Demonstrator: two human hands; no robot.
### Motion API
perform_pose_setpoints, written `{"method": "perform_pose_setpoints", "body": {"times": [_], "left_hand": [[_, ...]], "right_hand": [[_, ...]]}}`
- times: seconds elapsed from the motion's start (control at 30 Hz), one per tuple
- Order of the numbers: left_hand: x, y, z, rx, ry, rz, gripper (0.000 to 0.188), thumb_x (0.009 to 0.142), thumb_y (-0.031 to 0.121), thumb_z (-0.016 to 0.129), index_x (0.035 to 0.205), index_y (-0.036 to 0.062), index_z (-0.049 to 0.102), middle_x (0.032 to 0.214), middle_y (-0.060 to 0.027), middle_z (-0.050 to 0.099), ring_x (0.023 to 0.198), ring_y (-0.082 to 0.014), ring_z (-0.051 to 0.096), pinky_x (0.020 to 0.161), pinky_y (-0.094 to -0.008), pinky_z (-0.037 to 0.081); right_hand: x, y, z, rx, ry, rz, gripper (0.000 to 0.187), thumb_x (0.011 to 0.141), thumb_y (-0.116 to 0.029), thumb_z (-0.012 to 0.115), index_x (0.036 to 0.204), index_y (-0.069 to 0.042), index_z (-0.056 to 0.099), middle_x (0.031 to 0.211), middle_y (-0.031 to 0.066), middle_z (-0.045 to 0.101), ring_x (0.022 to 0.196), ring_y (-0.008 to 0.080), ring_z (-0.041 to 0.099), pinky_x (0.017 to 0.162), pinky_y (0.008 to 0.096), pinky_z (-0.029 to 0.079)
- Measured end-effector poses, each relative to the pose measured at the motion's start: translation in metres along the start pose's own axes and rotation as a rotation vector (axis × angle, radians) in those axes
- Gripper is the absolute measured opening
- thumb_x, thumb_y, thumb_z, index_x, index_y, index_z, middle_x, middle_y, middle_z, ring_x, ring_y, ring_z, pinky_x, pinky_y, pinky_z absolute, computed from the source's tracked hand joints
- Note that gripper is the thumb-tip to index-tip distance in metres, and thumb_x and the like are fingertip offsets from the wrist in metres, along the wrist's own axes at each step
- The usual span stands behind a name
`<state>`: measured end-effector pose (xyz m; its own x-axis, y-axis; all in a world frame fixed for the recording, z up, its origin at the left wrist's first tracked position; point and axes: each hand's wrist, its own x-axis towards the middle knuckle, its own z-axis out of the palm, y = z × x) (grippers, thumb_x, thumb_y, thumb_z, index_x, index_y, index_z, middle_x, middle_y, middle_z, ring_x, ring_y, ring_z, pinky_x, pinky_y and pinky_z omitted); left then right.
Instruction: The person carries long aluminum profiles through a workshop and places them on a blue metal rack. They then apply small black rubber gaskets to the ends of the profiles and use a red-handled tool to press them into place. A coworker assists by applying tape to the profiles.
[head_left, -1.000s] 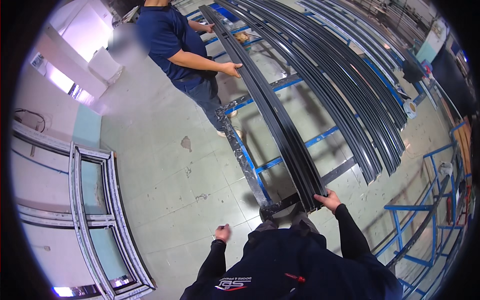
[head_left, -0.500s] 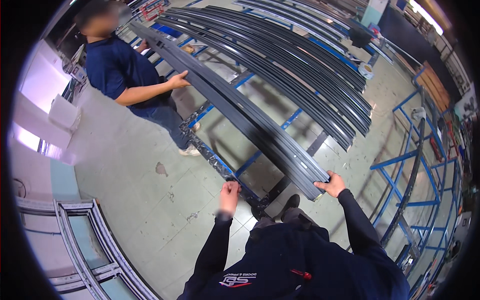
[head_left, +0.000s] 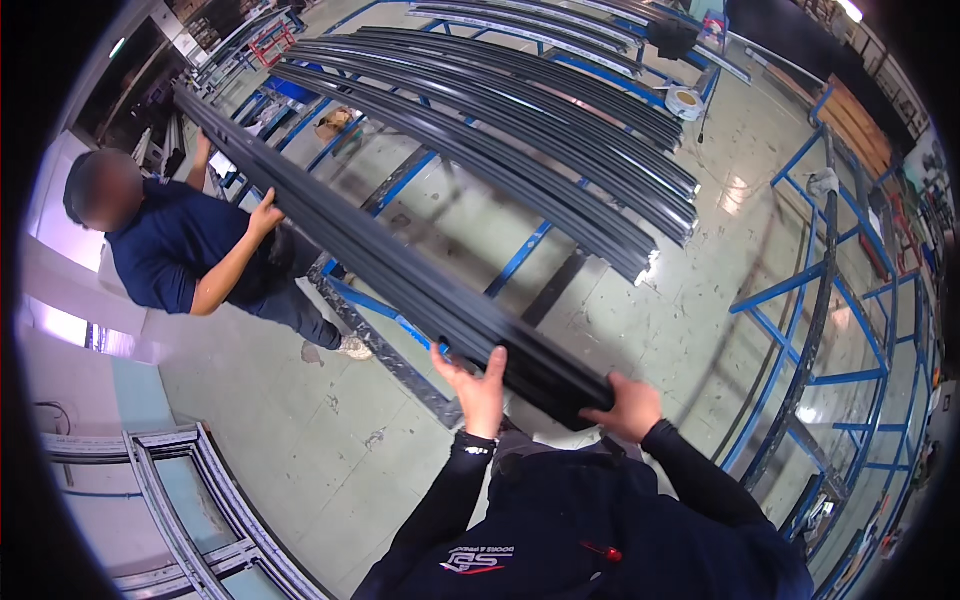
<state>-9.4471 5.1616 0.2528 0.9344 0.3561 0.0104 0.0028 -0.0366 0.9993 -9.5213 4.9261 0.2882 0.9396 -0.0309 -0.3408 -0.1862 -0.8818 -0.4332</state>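
A long bundle of dark metal profiles (head_left: 400, 265) slants from the far left down to my body. At its near end, my right hand (head_left: 632, 408) is closed round the end and edge, thumb on top. My left hand (head_left: 478, 395) grips the near side a little further along, thumb against the profiles and some fingers hidden beneath. A co-worker (head_left: 190, 245) in a dark blue shirt stands at the left and holds the far part with both hands.
More dark profiles (head_left: 520, 130) lie in rows on a blue metal rack (head_left: 522, 262). A tape roll (head_left: 684, 103) sits at its far right corner. Another blue frame rack (head_left: 790, 300) stands at the right. White-grey window frames (head_left: 175, 480) stand at the lower left.
My left hand has come up from beside the bundle and taken hold of its side. The bundle has shifted left, away from the rack's profiles, and the co-worker has moved left with it.
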Motion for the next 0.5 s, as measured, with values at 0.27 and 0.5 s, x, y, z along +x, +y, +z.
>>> {"method": "perform_pose_setpoints", "body": {"times": [0.27, 0.5], "left_hand": [[-0.046, 0.014, 0.082, 0.621, 0.331, -0.058, 0.114, 0.069, 0.032, 0.085, 0.151, -0.0017, 0.015, 0.154, -0.0339, 0.007, 0.146, -0.0409, 0.012, 0.119, -0.0430, 0.017], [-0.070, 0.035, 0.046, 0.865, 0.544, 0.143, 0.085, 0.074, 0.009, 0.068, 0.146, -0.0072, 0.025, 0.146, -0.0296, 0.032, 0.138, -0.0390, 0.032, 0.117, -0.0403, 0.024]], "right_hand": [[-0.012, 0.079, -0.034, 0.240, -0.413, -0.478, 0.087, 0.080, -0.059, 0.066, 0.137, 0.001, 0.038, 0.121, 0.0281, 0.057, 0.109, 0.0411, 0.060, 0.090, 0.0478, 0.049], [-0.017, 0.184, -0.065, 0.446, -0.456, -0.639, 0.073, 0.087, -0.052, 0.063, 0.138, -0.003, 0.046, 0.135, 0.0228, 0.050, 0.123, 0.0379, 0.052, 0.103, 0.0420, 0.042]]}}
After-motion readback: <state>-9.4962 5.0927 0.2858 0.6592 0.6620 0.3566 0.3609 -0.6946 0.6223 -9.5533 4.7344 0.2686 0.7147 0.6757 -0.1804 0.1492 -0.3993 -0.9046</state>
